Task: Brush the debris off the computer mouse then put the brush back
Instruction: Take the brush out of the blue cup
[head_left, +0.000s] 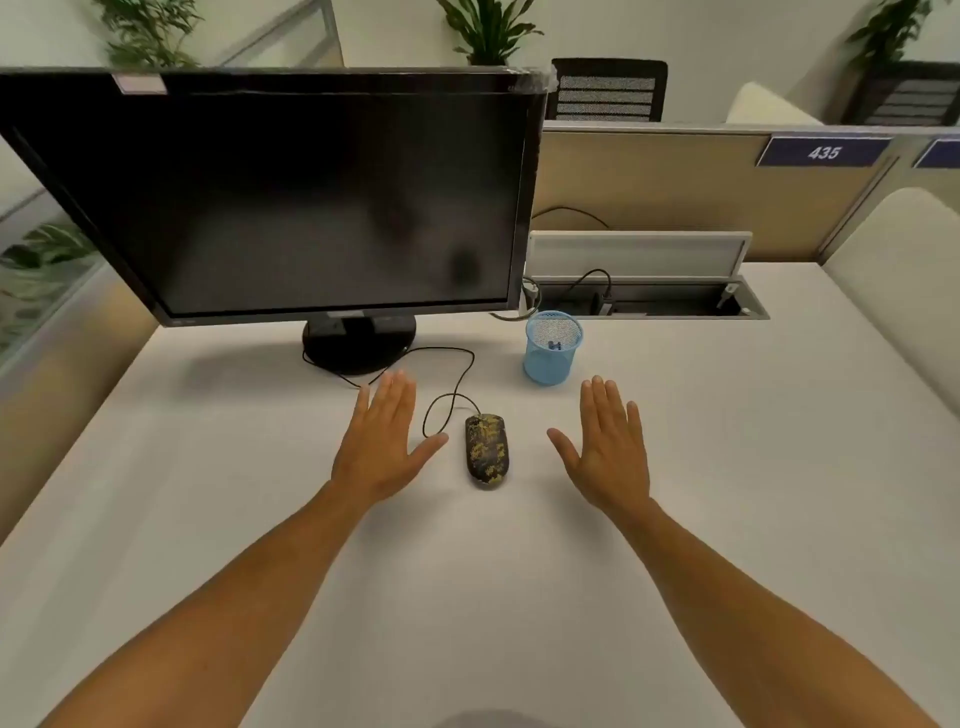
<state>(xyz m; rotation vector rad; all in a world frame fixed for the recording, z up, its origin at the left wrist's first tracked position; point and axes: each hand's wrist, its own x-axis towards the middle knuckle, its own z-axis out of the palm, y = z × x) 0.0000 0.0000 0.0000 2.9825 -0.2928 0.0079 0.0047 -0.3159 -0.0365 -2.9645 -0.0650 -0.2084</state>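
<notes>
Both hands, left (382, 441) and right (608, 447): flat, fingers straight, holding nothing, flanking the camouflage mouse (487, 449) on the white worktop (467, 597). Blue mesh cup (551, 348) beyond; a small dark item inside, possibly the brush. Brushing apparently not begun; next, reach into the cup.

Open white surface (727, 467) lies right of the camouflage-patterned computer mouse (487, 450); its looping black cable (457, 387), a blue mesh cup (552, 347) and a black monitor (270, 197) crowd behind.

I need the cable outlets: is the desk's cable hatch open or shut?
Open: the cable hatch lid stands raised behind its slot, cables showing inside.
</notes>
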